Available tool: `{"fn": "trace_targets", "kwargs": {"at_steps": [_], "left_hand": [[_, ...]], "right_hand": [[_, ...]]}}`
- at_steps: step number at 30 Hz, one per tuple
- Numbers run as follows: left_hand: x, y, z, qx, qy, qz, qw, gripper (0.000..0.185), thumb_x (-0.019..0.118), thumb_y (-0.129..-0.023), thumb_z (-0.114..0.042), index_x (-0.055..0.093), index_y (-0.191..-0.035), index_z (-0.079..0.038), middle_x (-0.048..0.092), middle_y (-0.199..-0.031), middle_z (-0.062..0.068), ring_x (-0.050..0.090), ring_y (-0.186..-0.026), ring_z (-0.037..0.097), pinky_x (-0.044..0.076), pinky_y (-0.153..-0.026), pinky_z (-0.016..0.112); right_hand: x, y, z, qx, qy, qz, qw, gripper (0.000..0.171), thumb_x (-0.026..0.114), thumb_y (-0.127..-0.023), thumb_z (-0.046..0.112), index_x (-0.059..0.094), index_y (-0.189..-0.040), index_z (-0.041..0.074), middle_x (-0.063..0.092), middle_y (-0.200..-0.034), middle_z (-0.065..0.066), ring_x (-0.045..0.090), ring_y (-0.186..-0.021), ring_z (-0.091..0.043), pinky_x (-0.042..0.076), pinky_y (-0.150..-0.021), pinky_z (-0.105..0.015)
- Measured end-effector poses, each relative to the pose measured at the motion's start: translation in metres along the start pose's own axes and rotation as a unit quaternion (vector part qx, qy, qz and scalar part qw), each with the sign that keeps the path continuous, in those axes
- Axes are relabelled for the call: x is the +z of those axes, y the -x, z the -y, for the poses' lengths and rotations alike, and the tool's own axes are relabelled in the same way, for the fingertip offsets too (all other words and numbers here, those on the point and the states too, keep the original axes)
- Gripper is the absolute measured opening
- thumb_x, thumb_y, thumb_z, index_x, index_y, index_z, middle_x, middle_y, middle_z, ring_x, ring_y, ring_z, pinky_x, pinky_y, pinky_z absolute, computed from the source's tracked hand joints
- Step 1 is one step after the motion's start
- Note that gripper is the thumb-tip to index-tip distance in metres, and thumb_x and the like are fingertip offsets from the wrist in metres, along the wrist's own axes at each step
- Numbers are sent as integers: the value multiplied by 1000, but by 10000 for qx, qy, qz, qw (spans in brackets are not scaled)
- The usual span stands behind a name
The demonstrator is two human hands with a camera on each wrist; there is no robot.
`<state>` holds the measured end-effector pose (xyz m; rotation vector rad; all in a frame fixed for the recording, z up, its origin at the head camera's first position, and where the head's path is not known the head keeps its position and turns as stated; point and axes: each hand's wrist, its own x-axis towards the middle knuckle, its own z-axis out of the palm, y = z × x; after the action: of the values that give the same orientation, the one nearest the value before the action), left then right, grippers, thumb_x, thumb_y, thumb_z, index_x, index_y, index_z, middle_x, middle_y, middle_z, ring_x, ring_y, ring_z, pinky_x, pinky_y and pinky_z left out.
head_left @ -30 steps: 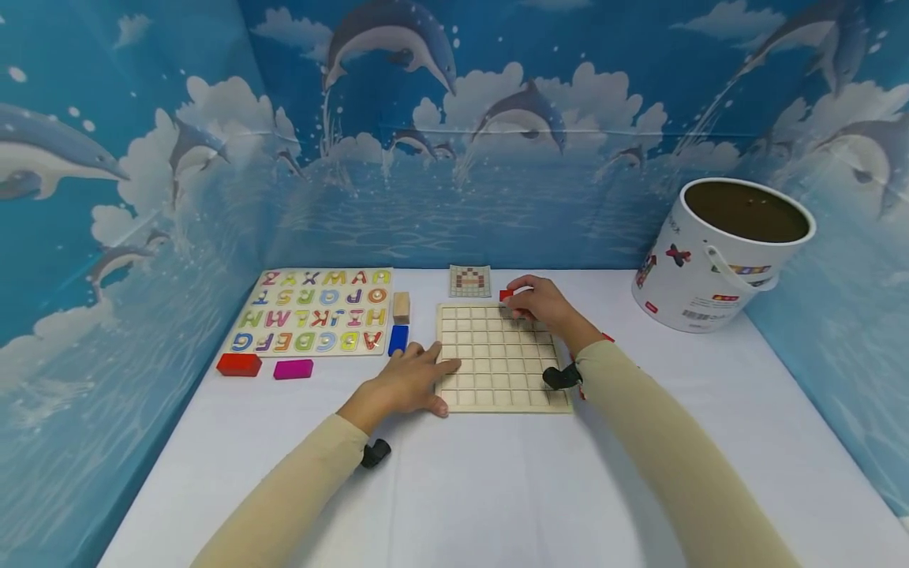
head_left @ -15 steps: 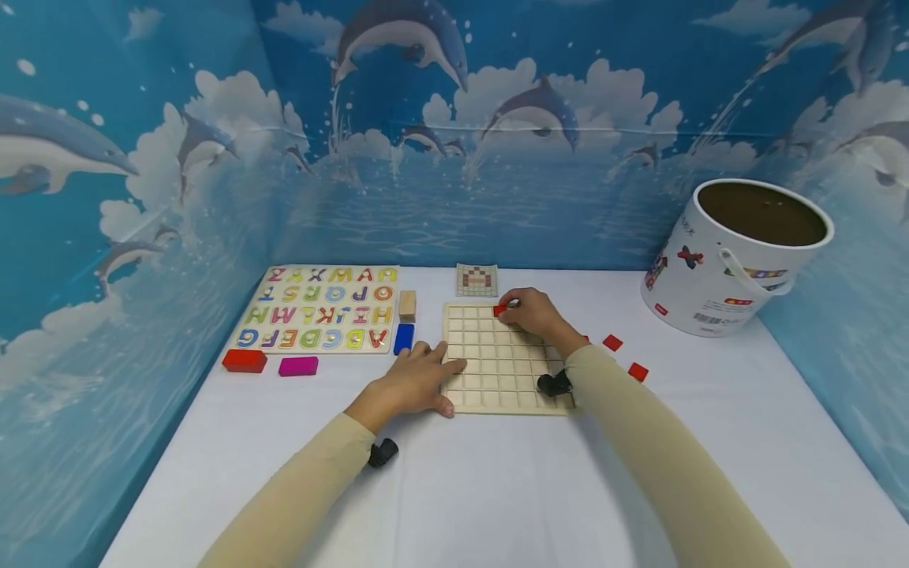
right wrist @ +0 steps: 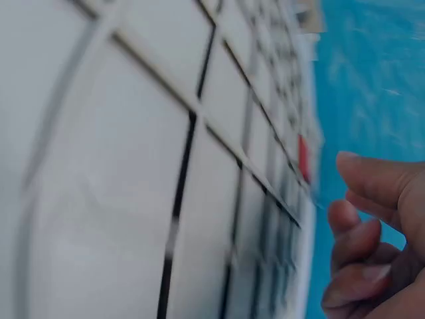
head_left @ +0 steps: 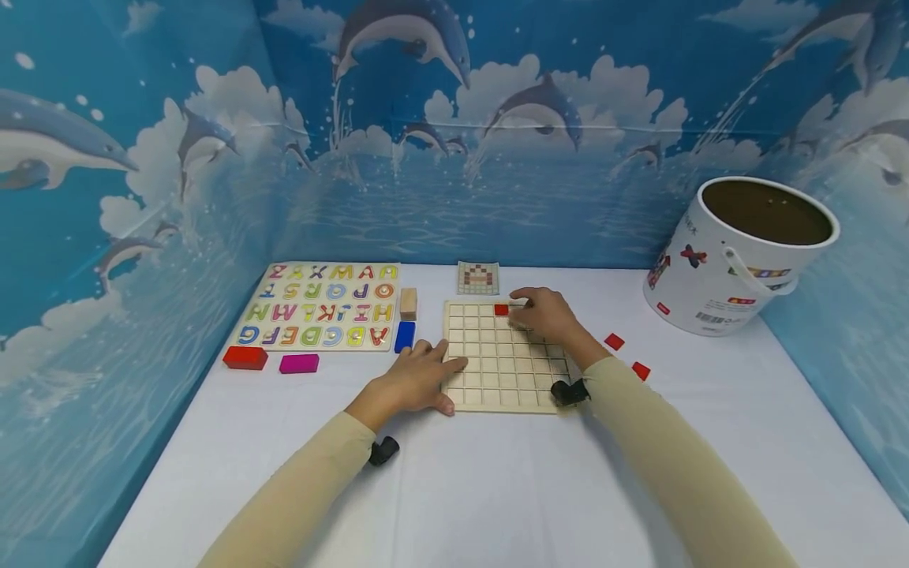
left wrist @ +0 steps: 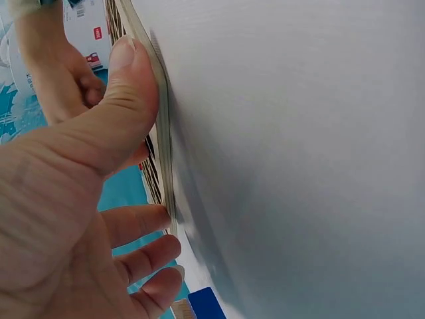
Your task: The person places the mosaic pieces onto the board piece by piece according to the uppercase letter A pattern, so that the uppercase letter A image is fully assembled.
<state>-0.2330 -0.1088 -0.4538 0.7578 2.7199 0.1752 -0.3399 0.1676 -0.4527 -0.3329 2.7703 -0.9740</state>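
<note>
On the board (head_left: 499,379): red tile (head_left: 501,310) newly seated; right hand (head_left: 545,315) loose, seemingly empty; left hand (head_left: 415,380) spread, touching edge.

The white table (head_left: 483,489) carries a letter board (head_left: 319,304), red (head_left: 245,358), pink (head_left: 299,364), blue (head_left: 405,337) and wooden (head_left: 408,304) blocks, a pattern card (head_left: 478,278), a grid board (head_left: 491,379), two loose red tiles (head_left: 614,341) and a white bucket (head_left: 699,272).

Red square tile (head_left: 501,310) in a far-row cell of the pale grid board (head_left: 491,379)
</note>
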Motion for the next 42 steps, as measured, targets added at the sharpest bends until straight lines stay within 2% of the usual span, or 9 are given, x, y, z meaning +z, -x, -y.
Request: {"fn": "trace_targets", "kwargs": {"at_steps": [3,5,10,13,17,22,29,34,42], "left_hand": [[2,0,1,-19,-54,-21,10000,88,78,-82,-55,40,-158,-31,25,-167,16,35,-138,34,29,-114,57],[4,1,2,-14,-71,-11,10000,89,78,-81,-55,40,-158,-31,25,-167,16,36,-136,35,30,-113,57],[4,3,4,24,-171,15,9999,89,76,-83,-56,38,-159,-30,25,-167,17,36,-136,35,31,-112,57],[1,3,4,12,-245,22,9997,88,75,-84,-56,38,-159,-30,25,-167,16,36,-136,34,31,-112,57],[-1,5,4,13,-221,17,9998,87,75,-84,-56,38,-159,-30,25,-167,17,37,-134,35,33,-111,57],[0,6,5,-11,-161,40,9999,86,74,-84,-55,39,-159,-30,25,-167,16,36,-137,37,31,-112,58],[0,3,3,97,-219,10,9997,86,73,-85,-56,38,-159,-29,25,-167,17,38,-133,36,34,-109,57],[-2,2,1,140,-199,61,9997,86,72,-86,-56,36,-160,-29,24,-167,17,37,-137,38,32,-111,59],[-1,1,0,136,-80,112,9998,86,72,-86,-56,36,-160,-30,23,-168,16,33,-142,38,29,-114,61]], "right_hand": [[-21,26,-16,58,-292,-63,9995,50,65,-101,30,56,-146,10,65,-118,-17,63,-95,-29,52,-78,-42],[-36,47,-31,209,-343,-121,9991,53,66,-100,33,55,-146,11,63,-122,-18,61,-97,-31,53,-80,-41],[-68,94,-76,857,-607,-247,9942,60,65,-100,37,48,-151,9,57,-132,-21,60,-102,-34,55,-80,-38],[-82,112,-98,1113,-809,-283,9901,65,65,-100,42,46,-152,8,55,-134,-22,60,-104,-34,54,-78,-34],[-95,126,-118,1134,-902,-107,9894,68,63,-100,44,43,-153,7,54,-135,-23,58,-106,-35,53,-79,-33],[-99,124,-131,1144,-1030,206,9879,69,64,-100,43,41,-154,7,54,-136,-23,56,-108,-33,52,-80,-32],[-89,104,-131,1308,-1115,300,9847,68,67,-99,39,41,-155,10,54,-127,-20,53,-104,-31,47,-75,-32],[-85,92,-129,1284,-836,379,9875,65,71,-96,31,45,-153,10,52,-123,-21,52,-99,-30,48,-72,-32],[-79,86,-126,1480,-209,568,9871,60,73,-94,31,54,-147,9,56,-121,-21,53,-102,-31,50,-77,-31]]}}
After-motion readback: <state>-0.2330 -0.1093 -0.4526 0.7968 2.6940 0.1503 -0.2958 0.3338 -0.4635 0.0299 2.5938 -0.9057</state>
